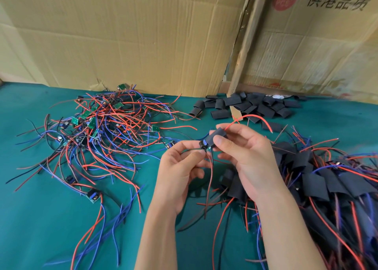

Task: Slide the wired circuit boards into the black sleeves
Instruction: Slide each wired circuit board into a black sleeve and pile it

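Holding 1 wired circuit board (205, 146) between them, 2 bare hands meet above the middle of a green worktop (51, 218). The left hand (180, 171) pinches the board's near end and its wires with curled thumb and fingers; a brownish wire and a black wire hang down from that grip toward the viewer. The right hand (243, 157) pinches a black sleeve (218, 136) between thumb and fingertips. The sleeve's long axis tilts from lower left to upper right, away from the viewer, and its lower mouth sits over the board's far end, so the board is only partly inside. A red wire (253, 119) comes out of the sleeve's upper end and arcs off to the right.

Just right of the hands lies a heap of finished pieces (337, 183): flat black sleeves with red, blue and dark wires trailing out, running to the picture's right edge. To the left, well apart, a tangled pile of bare boards (98, 130) spreads out, small green boards among red, blue and black wires. Farther back on the right sits a pile of empty black sleeves (249, 106). Behind everything stand sheets of brown cardboard (133, 34), the right one printed with a red "360 PCS" stamp.
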